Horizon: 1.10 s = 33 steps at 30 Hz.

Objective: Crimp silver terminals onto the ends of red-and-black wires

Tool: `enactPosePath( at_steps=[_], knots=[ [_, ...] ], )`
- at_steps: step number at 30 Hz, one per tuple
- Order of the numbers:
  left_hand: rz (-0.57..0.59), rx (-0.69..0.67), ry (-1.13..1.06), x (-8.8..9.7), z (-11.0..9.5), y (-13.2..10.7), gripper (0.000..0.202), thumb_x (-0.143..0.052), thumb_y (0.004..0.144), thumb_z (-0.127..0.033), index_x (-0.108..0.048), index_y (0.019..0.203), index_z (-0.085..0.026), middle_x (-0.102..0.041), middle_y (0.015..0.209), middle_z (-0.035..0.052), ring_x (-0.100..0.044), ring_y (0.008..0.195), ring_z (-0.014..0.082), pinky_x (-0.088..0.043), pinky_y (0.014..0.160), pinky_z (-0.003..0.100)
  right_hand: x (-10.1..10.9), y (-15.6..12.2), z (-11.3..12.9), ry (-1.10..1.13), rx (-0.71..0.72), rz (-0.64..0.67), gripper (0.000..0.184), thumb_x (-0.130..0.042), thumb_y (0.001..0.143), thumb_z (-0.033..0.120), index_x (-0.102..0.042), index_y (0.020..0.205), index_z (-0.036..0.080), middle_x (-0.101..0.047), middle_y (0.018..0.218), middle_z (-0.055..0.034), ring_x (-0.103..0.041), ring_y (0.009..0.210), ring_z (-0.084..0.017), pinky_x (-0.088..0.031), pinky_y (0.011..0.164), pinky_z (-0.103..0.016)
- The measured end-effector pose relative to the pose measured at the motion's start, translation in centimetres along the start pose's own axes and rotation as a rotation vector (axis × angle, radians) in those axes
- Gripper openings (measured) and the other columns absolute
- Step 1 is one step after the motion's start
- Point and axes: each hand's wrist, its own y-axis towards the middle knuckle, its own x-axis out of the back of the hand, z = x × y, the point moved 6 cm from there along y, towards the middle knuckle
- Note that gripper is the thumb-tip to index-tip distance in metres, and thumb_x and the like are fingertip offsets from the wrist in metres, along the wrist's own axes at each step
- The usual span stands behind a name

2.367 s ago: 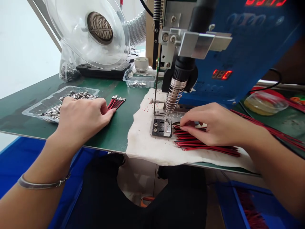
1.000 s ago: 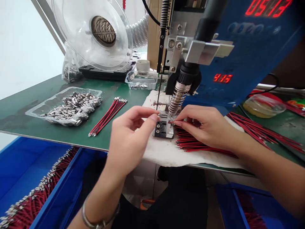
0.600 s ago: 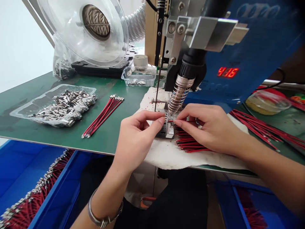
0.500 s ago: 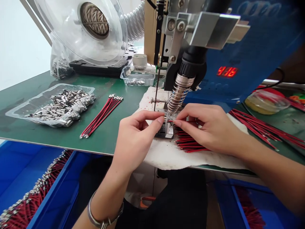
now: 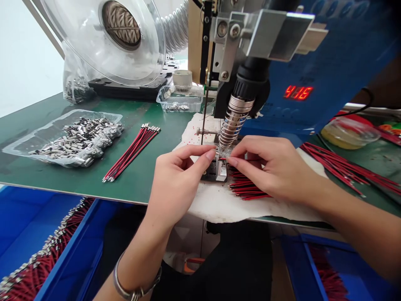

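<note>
My left hand point(image 5: 180, 177) is pinched at the left of a small metal fixture point(image 5: 222, 170); what lies between thumb and forefinger is too small to make out, though silver connectors are close by. My right hand point(image 5: 266, 165) pinches a red-and-black wire point(image 5: 223, 159) on the fixture's right side. Directly above both fingertips, the spring-wrapped soldering iron point(image 5: 233, 121) points down, its tip close to the fixture. Beneath my right hand a bundle of red-and-black wires point(image 5: 246, 188) rests on a white cloth point(image 5: 216, 207).
A clear tray point(image 5: 19, 146) of metal connectors and a bundle of wires with connectors point(image 5: 131, 154) lie on the green table point(image 5: 78, 182). A blue machine point(image 5: 282, 113) with a red display stands behind. Blue bins point(image 5: 78, 251) of wires sit below; more wires point(image 5: 338, 167) lie right.
Both hands keep nearly the same pinched pose at the fixture. The whole view has shifted slightly; nothing has plainly been picked up or let go.
</note>
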Motion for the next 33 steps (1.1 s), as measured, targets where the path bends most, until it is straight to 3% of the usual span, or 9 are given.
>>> enactPosePath(
  at_steps=[33],
  knots=[
    [0.010,0.037,0.032,-0.15,0.24,-0.12,0.020,-0.076,0.081,-0.041,-0.079,0.089,-0.023,-0.075,0.088,0.0052,-0.065,0.073,0.0177,-0.044,0.053,0.024,-0.03,-0.21,-0.16,0.110,-0.184,-0.049,0.020,-0.060,0.094,0.033,-0.070,0.081,0.021,-0.069,0.071,0.0015,-0.054,0.055,-0.011,-0.040,0.055,-0.027]
  ],
)
